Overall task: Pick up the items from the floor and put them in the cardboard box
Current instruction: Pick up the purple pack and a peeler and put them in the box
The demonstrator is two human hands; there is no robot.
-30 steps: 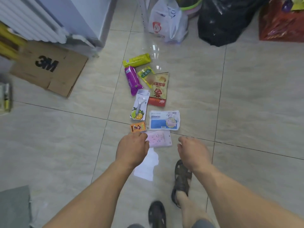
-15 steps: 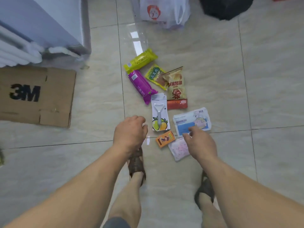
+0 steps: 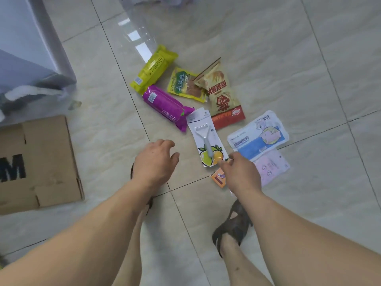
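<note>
Both hands reach low over packets scattered on the tiled floor (image 3: 268, 58).
Left hand (image 3: 153, 162) hangs loose, holding nothing; right hand (image 3: 241, 172) pinches at the white carded peeler pack (image 3: 206, 139), above the small orange box (image 3: 218, 178).

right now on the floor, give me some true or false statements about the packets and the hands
1. The purple packet lies between the yellow-green packet and the peeler card. True.
2. The left hand grips the purple packet. False: it hovers over bare tile, holding nothing.
3. The right hand reaches down at the small orange box, beside the lower end of the peeler card. True.
4. The cardboard box sits to the right of the packets. False: it is on the left.
5. The pink sachet lies on top of the blue and white mask pack. False: it lies below it in the picture, at its near edge.
</note>
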